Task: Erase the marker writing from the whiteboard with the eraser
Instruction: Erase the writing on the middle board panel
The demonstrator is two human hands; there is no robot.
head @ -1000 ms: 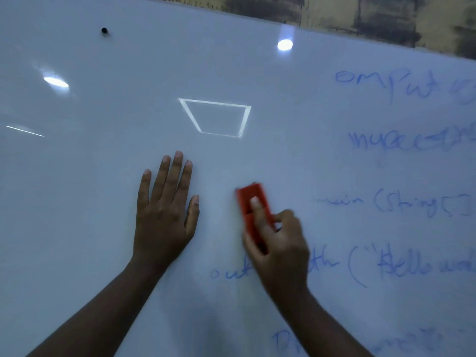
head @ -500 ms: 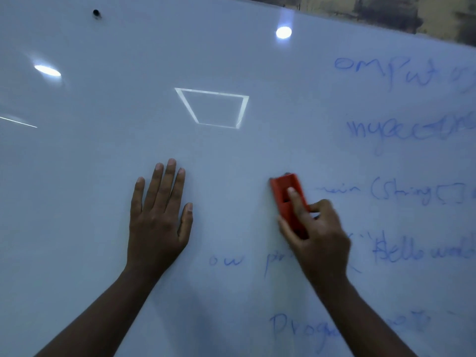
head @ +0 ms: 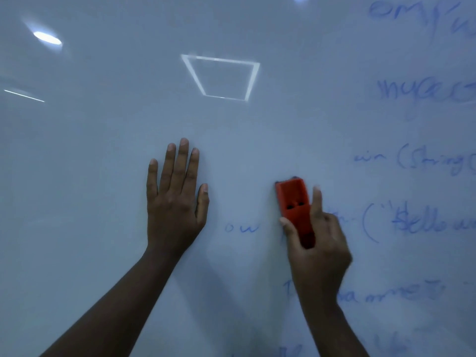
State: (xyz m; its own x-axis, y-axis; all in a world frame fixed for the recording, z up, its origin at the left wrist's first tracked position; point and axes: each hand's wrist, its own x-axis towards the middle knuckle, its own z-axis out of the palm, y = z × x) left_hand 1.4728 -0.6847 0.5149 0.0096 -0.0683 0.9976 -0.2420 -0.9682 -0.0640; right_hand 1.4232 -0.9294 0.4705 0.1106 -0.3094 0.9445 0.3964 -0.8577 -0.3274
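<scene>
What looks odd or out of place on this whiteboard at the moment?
Nothing is damaged. Only the stray letters "ow" stand alone left of the red eraser, cut off from their line by wiping.

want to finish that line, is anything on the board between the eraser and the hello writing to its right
Nothing visible. The eraser, gripped by the right hand, has only bare whiteboard and blue writing to its right. The left hand lies flat on the other side.

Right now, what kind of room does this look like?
Probably a classroom or office: a large whiteboard carries blue handwriting that looks like program code, the right hand grips a red eraser, and ceiling lights reflect in it.
</scene>
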